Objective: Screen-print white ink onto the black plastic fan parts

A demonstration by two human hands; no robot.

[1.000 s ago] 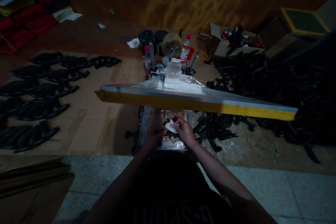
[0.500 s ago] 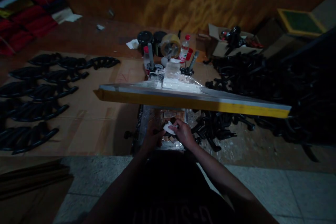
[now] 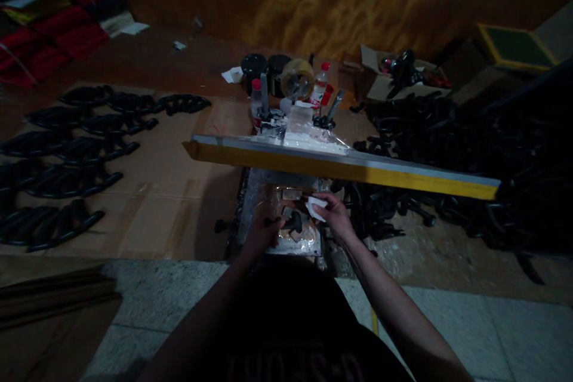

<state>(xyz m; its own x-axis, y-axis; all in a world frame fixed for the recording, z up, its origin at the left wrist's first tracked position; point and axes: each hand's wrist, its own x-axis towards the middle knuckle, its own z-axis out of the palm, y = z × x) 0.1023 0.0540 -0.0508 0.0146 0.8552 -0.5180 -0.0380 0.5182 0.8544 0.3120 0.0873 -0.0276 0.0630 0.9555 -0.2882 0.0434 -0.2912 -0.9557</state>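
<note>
- Gripping the slim end of a black part (image 3: 294, 222), the left hand (image 3: 265, 233) shows in the head view with thumb and fingers closed; the part lies over the plate (image 3: 308, 246), at six o'clock from the view's centre.
- At three o'clock from the part, the right hand (image 3: 338, 215) pinches a white wad (image 3: 316, 209), paper or cloth, I cannot tell which; it looks soft, light, crumpled.
- The part seems light and stiff, probably plastic, its smooth skin perhaps slippery; that slim end should give the surest hold, leaving the broader head free.
- Wrinkled, shiny film covers much of the plate.
- At twelve o'clock, a yellow-edged bar (image 3: 344, 171) runs straight and rigid-looking.
- Near nine o'clock, curved, sheeny pieces (image 3: 67, 228) form rows on matt cardboard (image 3: 168, 167); at two, a tangled heap (image 3: 416, 131).
</note>
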